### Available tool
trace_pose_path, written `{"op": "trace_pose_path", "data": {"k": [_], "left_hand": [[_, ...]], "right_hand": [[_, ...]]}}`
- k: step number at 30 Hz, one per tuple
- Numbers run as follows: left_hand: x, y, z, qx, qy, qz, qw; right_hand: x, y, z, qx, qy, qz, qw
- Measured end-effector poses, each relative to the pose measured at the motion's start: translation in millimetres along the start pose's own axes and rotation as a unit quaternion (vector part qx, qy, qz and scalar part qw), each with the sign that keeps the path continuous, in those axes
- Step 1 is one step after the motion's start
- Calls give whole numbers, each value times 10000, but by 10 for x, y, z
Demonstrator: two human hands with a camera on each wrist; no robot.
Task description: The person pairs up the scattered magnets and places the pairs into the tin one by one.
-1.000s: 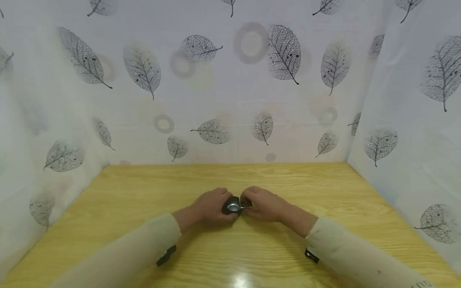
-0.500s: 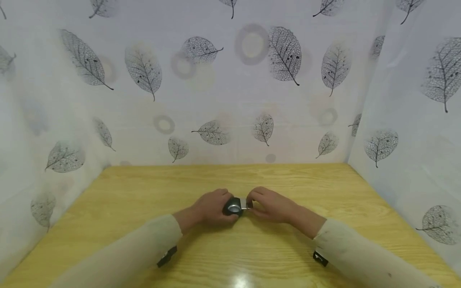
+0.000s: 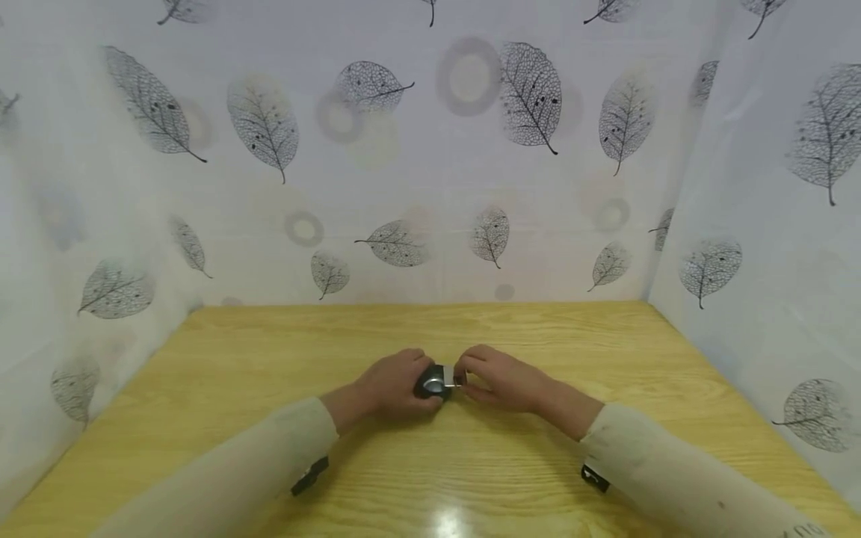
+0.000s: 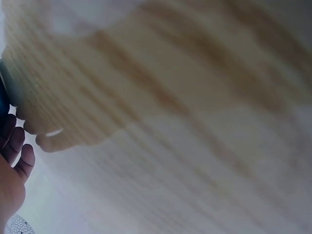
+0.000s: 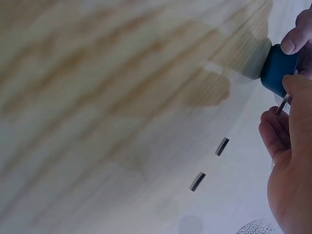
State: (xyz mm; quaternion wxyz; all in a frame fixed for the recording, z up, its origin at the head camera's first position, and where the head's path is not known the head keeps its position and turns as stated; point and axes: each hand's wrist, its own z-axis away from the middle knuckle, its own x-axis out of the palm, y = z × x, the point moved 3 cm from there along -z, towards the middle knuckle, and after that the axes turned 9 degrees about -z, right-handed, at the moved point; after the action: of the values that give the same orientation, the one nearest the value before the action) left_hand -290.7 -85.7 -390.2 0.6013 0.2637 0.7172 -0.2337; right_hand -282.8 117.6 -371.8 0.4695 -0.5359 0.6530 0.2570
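Note:
A tape measure with a dark rounded case and a silver oval on its side is held above or on the wooden table, in the middle of the head view. My left hand grips the case from the left. On the other side my right hand pinches the end of the short pale blade, which sticks out of the case. In the right wrist view the case looks blue, with the thin blade at my right fingers. Only a few fingers of my left hand show in the left wrist view.
The wooden table has a glossy surface with a light reflection near its front. Pale curtains with printed leaves surround it at the back and both sides. Dark wrist devices sit under the sleeves.
My right hand moved right, drawing a little blade out of the case, then came slightly back left. The left hand kept its grip nearly in place.

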Motion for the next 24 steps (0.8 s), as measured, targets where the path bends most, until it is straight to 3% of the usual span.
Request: {"op": "trace_pose_path", "data": {"k": [5, 14, 24], "left_hand": [[7, -10, 5, 22, 33, -18, 10000], [37, -25, -8, 216, 412, -271, 9985], [36, -40, -3, 131, 289, -211, 9993]], "right_hand": [[14, -21, -41, -78, 65, 89, 9999], [41, -18, -78, -168, 58, 173, 9997], [35, -27, -86, 40, -88, 55, 9999]]}}
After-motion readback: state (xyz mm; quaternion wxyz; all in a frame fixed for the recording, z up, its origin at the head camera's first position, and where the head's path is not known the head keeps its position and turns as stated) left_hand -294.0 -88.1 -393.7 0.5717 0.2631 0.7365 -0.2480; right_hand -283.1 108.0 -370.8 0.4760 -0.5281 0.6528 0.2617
